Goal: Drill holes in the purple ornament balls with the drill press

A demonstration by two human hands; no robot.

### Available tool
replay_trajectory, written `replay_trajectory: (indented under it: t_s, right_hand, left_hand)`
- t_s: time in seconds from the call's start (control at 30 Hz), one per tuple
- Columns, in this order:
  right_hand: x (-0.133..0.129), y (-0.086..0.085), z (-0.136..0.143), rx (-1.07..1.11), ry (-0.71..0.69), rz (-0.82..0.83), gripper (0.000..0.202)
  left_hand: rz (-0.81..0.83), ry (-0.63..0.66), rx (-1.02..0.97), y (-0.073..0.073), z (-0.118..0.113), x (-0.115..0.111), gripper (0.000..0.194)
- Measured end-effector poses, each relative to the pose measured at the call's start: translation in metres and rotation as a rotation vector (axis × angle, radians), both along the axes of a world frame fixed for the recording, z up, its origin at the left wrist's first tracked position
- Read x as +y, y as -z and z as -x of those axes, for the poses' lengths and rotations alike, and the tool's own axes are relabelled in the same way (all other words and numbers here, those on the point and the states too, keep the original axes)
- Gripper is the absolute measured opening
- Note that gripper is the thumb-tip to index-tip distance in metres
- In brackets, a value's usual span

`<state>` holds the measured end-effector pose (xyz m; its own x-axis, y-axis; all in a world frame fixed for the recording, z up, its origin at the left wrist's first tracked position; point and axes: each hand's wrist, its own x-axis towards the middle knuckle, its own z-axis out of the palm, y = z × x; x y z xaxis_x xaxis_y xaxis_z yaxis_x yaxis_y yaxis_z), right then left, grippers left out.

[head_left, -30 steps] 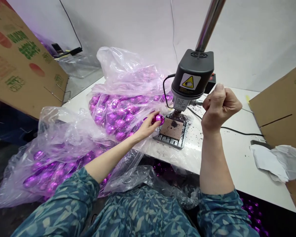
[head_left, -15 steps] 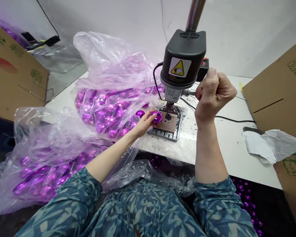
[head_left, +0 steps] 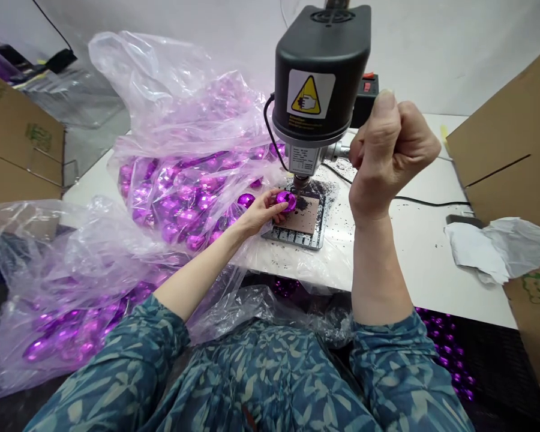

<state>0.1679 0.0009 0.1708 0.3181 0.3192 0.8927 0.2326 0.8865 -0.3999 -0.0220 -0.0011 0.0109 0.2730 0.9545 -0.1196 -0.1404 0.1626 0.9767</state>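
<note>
My left hand (head_left: 264, 210) grips a shiny purple faceted ball (head_left: 287, 201) between thumb and fingers, just left of the chuck (head_left: 302, 180) of a black bench drill press (head_left: 321, 78). Beneath the ball lies a brown board (head_left: 303, 221) on the slotted metal base plate (head_left: 312, 241), with dark shavings scattered on it. My right hand (head_left: 389, 150) is closed in a fist at the drill's side lever (head_left: 339, 151); the lever's end is hidden inside the fingers. Another purple ball lies loose beside my left hand.
Clear plastic bags of purple balls (head_left: 180, 204) cover the table's left side, and another bag (head_left: 72, 324) hangs lower left. Cardboard boxes (head_left: 513, 144) stand at both sides. White paper (head_left: 472, 246) lies on the right near a black cable (head_left: 432, 203). More balls (head_left: 450, 354) show below the table.
My view has shifted, so the drill appears larger and higher. My left hand has brought the purple ball nearer the chuck. My right hand stays closed at the lever.
</note>
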Motion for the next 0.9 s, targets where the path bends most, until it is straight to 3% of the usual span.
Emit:
replay_trajectory:
  t_s: [0.23,0.43,0.7,0.9]
  right_hand:
    - [-0.001,-0.001,0.001,-0.007,0.005,0.019,0.067]
    - [-0.003,-0.002,0.002,0.000,-0.008,0.024,0.067]
    - [-0.002,0.000,0.005,0.009,0.010,0.054,0.064]
    - [-0.002,0.000,0.004,-0.009,0.043,0.046,0.064]
  left_hand:
    - [-0.108,-0.008,0.123,0.012,-0.006,0.009,0.068]
    - [-0.142,-0.003,0.197,0.011,-0.011,0.008,0.074]
    - [-0.417,-0.111,0.464,0.011,-0.025,0.003,0.064]
    - [-0.464,-0.100,0.492,0.007,-0.032,-0.003,0.058]
